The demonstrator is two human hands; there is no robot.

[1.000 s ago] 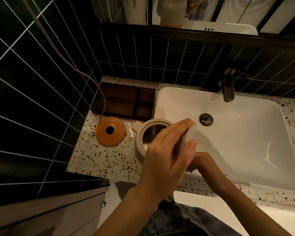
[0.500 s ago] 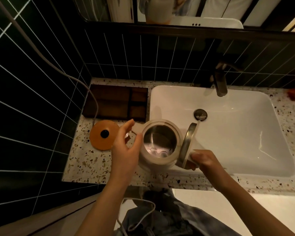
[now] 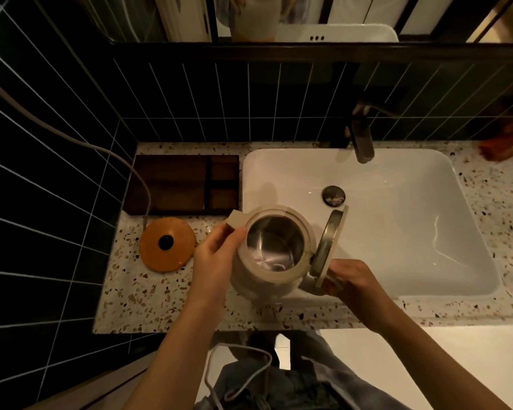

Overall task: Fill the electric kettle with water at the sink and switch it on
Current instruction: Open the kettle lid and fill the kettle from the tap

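Note:
A cream electric kettle (image 3: 267, 279) is held over the left front corner of the white sink (image 3: 397, 226). Its hinged lid (image 3: 329, 244) stands open on the right, showing the shiny steel inside. My left hand (image 3: 216, 258) wraps the kettle's left side just below the spout. My right hand (image 3: 350, 279) grips the handle under the open lid. The round orange kettle base (image 3: 167, 244) lies on the terrazzo counter (image 3: 148, 300) to the left, with its grey cord running up the wall. The dark tap (image 3: 362, 140) stands at the back of the sink, no water running.
A dark wooden tray (image 3: 181, 184) lies behind the base against the black tiled wall. The sink drain plug (image 3: 333, 195) is just beyond the kettle. An orange-brown object (image 3: 501, 146) sits at the far right of the counter. A mirror hangs above the tiles.
My left hand came off the lid, which swung open, and settled on the kettle's left side. The kettle has shifted slightly towards the sink.

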